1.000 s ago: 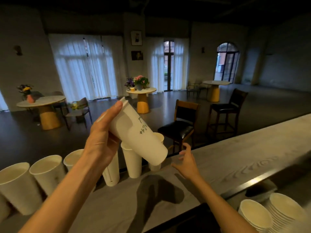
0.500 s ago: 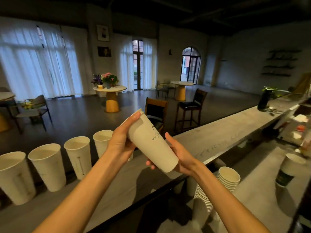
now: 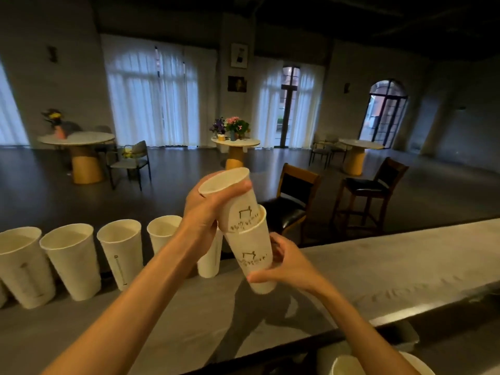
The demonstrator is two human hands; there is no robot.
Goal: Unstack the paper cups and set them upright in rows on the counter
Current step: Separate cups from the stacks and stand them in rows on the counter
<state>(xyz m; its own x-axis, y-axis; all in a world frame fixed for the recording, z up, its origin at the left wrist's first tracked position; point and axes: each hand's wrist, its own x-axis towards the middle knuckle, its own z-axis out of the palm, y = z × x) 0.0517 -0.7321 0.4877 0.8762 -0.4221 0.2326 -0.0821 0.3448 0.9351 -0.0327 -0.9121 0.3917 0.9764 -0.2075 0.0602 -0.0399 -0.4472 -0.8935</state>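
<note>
Two nested white paper cups hang mouth-up and tilted above the grey counter (image 3: pixel 378 272). My left hand (image 3: pixel 201 212) grips the upper cup (image 3: pixel 235 201) near its rim; that cup is drawn partway out of the lower cup (image 3: pixel 253 255). My right hand (image 3: pixel 286 263) wraps the lower cup from the right, near its base. A row of several upright white cups (image 3: pixel 70 261) lines the counter's far edge on the left, and one more cup (image 3: pixel 209 262) stands partly hidden behind my left forearm.
Rims of more stacked cups (image 3: pixel 349 366) show at the bottom right, below the counter's near edge. Beyond the counter stand two dark bar chairs (image 3: pixel 295 204), round tables with flowers (image 3: pixel 235 142) and curtained windows.
The cups turned from bottom-up to mouth-up. My right hand moved onto the lower cup, and my left hand has drawn the upper cup partway out. The view swung back left.
</note>
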